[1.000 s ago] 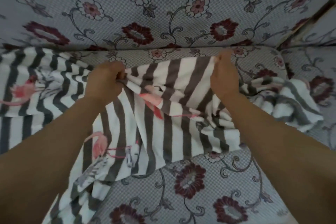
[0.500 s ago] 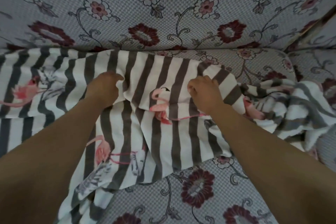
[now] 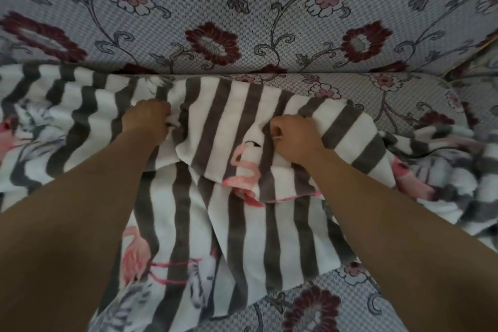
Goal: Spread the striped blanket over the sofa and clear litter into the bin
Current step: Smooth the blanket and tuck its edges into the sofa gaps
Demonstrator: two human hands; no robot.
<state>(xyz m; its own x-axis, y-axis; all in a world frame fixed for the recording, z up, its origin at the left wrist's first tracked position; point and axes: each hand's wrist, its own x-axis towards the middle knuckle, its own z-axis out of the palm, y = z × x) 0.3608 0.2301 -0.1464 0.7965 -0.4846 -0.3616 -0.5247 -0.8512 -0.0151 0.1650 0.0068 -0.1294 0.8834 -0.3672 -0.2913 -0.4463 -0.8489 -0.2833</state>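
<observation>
The striped blanket (image 3: 221, 116), grey and white with pink flamingos, lies across the seat of the floral sofa (image 3: 242, 8). Its far edge reaches almost to the crease below the backrest. My left hand (image 3: 147, 118) grips a fold of the blanket left of centre. My right hand (image 3: 295, 137) grips another fold near a flamingo print. The blanket's right part is bunched in a heap (image 3: 444, 170). Its near edge hangs over the seat front. No litter or bin is in view.
Bare seat cushion (image 3: 404, 89) shows at the far right, beyond the bunched cloth. More bare seat (image 3: 310, 310) shows at the near edge between my forearms. The sofa's corner or armrest (image 3: 482, 62) rises at the right.
The blanket's far edge was carried up from mid-seat to the backrest crease and laid flat. My right hand dropped from holding that edge and now grips a fold nearer the middle.
</observation>
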